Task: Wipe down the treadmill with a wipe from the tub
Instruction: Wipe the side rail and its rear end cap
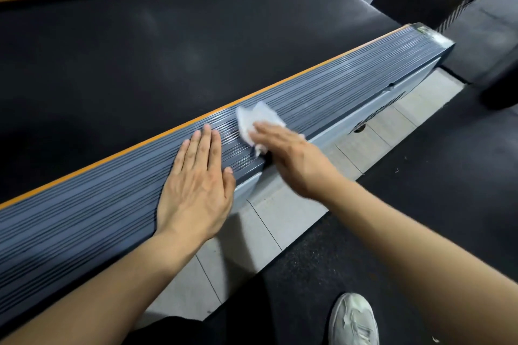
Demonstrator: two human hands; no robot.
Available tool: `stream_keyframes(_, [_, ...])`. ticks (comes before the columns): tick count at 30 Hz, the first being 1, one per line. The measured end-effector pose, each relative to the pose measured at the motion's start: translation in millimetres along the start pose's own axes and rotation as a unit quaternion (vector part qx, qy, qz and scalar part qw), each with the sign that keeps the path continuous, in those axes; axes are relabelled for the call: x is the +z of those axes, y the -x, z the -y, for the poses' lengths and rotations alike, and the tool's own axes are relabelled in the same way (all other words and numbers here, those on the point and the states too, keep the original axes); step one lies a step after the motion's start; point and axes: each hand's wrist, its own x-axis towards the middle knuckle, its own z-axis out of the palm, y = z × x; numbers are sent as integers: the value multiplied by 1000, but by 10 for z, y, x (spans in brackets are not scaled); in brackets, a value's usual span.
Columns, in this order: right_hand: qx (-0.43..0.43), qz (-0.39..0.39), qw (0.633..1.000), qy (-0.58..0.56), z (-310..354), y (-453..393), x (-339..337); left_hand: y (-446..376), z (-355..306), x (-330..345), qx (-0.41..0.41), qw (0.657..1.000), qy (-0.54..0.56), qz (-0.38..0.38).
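Under the right hand (291, 159), a wipe (258, 120) lies pressed to the side rail (112, 199).

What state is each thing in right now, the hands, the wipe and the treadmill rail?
left hand: flat, fingers straight, resting on the rail
right hand: pressing the wipe, blurred
wipe: crumpled, on the rail
side rail: ribbed, glossy beside the wipe
belt: bare

Motion-blurred right hand (283, 154) over part-hidden wipe (258, 120)
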Motion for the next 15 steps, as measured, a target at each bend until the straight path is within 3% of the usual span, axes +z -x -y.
stream_keyframes(3, [170, -45, 983, 50, -516, -209, -350, -4, 3, 5, 0, 1000, -1, -2])
stream_keyframes(5, [216, -47, 973, 72, -621, -291, -486, 2, -2, 17, 1, 1000, -4, -5])
stream_keyframes(8, [156, -63, 985, 35, -244, -304, -383, 8, -2, 7, -2, 1000, -8, -4])
stream_keyframes(12, [-28, 20, 999, -25, 333, -280, -21, -14, -4, 18, -4, 1000, -17, -14])
stream_keyframes(15, [-37, 63, 997, -17, 145, -473, -25, -16, 11, 35, -9, 1000, -13, -5])
